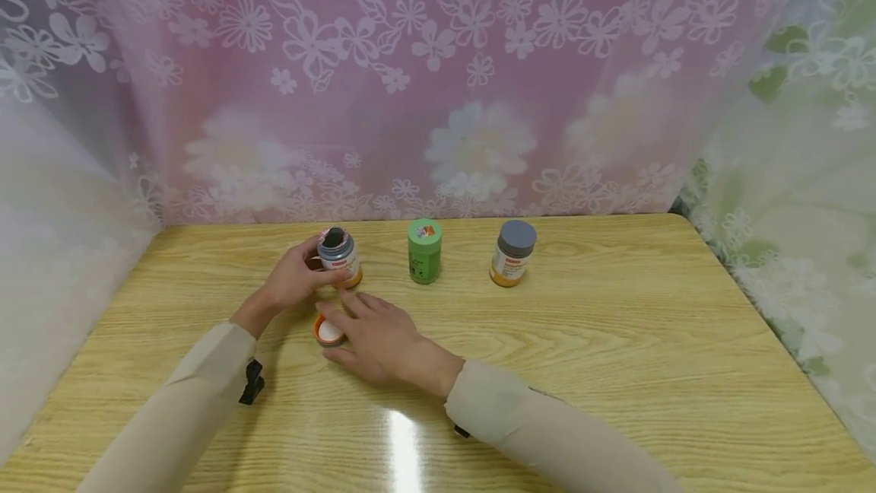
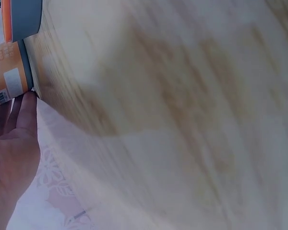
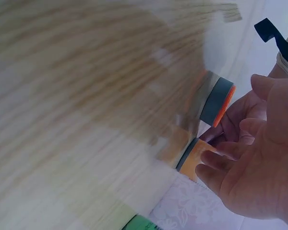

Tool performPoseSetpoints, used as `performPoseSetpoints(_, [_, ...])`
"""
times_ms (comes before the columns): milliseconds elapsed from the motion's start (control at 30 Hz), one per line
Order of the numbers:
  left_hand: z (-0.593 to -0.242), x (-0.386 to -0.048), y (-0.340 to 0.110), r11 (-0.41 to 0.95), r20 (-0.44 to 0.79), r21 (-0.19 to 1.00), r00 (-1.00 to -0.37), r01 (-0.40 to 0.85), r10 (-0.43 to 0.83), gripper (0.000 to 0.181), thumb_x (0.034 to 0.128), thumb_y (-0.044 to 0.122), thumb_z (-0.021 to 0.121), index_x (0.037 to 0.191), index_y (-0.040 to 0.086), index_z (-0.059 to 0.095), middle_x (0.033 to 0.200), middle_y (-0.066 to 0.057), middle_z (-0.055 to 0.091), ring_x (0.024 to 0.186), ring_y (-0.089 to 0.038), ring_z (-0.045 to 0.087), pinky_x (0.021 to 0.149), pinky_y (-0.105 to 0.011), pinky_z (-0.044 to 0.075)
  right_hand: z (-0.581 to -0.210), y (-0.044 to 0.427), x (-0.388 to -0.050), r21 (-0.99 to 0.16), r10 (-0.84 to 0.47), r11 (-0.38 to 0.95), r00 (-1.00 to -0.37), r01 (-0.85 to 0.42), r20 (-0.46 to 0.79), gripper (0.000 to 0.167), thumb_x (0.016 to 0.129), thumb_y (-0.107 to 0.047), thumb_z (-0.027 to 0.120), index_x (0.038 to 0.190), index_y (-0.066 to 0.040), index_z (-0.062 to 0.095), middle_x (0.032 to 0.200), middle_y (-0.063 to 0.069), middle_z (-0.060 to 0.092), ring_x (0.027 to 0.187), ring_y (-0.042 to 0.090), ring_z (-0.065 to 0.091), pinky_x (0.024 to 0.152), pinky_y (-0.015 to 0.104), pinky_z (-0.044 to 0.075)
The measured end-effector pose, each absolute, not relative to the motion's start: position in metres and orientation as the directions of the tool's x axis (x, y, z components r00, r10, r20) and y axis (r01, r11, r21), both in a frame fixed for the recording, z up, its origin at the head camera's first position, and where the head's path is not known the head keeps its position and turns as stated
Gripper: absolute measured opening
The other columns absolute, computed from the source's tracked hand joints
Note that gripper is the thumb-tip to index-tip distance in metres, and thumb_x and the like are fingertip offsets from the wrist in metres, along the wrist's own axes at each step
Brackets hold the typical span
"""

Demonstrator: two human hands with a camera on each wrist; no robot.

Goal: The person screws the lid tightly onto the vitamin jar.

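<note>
At the left of the row, my left hand holds an uncapped jar with a grey neck, white label and orange base. Torn foil edges its mouth. The left wrist view shows the fingers against the jar's side. In front of that jar a grey screw lid lies upturned, its orange rim and white liner facing up. My right hand hovers by this lid, fingers loosely bent and spread. From the right wrist camera, the lid appears apart from the right hand.
A green canister with a sticker on top stands to the right of the uncapped jar. Farther right is a similar jar with its grey lid on. The wooden table ends at a floral curtain behind.
</note>
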State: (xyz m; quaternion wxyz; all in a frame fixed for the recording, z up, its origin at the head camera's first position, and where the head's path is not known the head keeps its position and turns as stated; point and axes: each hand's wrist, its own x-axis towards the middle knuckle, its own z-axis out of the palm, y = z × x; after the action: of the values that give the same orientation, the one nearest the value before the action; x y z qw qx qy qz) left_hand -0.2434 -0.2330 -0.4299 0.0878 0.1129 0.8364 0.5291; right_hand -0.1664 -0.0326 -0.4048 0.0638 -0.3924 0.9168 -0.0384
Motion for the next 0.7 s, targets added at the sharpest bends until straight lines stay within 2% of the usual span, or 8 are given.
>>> performPoseSetpoints(267, [-0.43,-0.244,-0.232,0.395,-0.015,0.913,-0.957,0.105,0.291,0.068,0.0851,0.025,0.075,0.142,0.008,0.042,0.127,-0.014,0.054,0.11,-0.031,0.058,0.092,-0.045,0.048,-0.407,-0.047,-0.173,-0.098,-0.799,0.601,-0.6,-0.793,-0.048,0.051,0.099,-0.042,0.049,0.146,-0.025,0.039,0.145,-0.003,0.038,0.134,0.016,0.033,0.106,0.027,0.033])
performPoseSetpoints(400, [-0.431,-0.244,-0.231,0.383,-0.019,0.919,-0.959,0.095,0.283,0.067,0.0846,0.024,0.076,0.141,0.008,0.043,0.126,-0.014,0.054,0.11,-0.03,0.058,0.089,-0.041,0.05,-0.41,-0.051,-0.176,-0.103,-0.811,0.583,-0.586,-0.806,-0.01,0.032,0.1,-0.034,0.051,0.13,-0.024,0.055,0.13,-0.005,0.049,0.125,0.016,0.041,0.093,0.026,0.044])
performPoseSetpoints(500, [-0.433,-0.245,-0.231,0.385,-0.021,0.919,-0.961,0.09,0.275,0.068,0.0845,0.025,0.076,0.142,0.009,0.043,0.127,-0.013,0.054,0.11,-0.029,0.058,0.089,-0.04,0.05,-0.411,-0.055,-0.179,-0.123,-0.805,0.589,-0.594,-0.798,-0.004,0.02,0.1,-0.03,0.053,0.117,-0.023,0.06,0.119,-0.006,0.054,0.119,0.016,0.045,0.084,0.024,0.048])
performPoseSetpoints(567, [-0.433,-0.246,-0.232,0.389,-0.019,0.917,-0.962,0.092,0.271,0.068,0.0843,0.026,0.076,0.142,0.01,0.043,0.127,-0.013,0.054,0.11,-0.029,0.058,0.089,-0.04,0.05,-0.41,-0.057,-0.181,-0.128,-0.799,0.598,-0.601,-0.791,-0.015,0.018,0.099,-0.028,0.055,0.114,-0.022,0.062,0.116,-0.006,0.056,0.117,0.016,0.047,0.085,0.024,0.048])
performPoseSetpoints(700, [-0.434,-0.246,-0.233,0.393,-0.007,0.914,-0.964,0.102,0.265,0.067,0.0835,0.025,0.077,0.14,0.01,0.045,0.126,-0.013,0.055,0.109,-0.029,0.059,0.089,-0.041,0.05,-0.405,-0.062,-0.184,-0.099,-0.806,0.591,-0.59,-0.8,-0.046,0.017,0.096,-0.025,0.059,0.112,-0.021,0.064,0.109,-0.006,0.06,0.107,0.012,0.053,0.094,0.022,0.041])
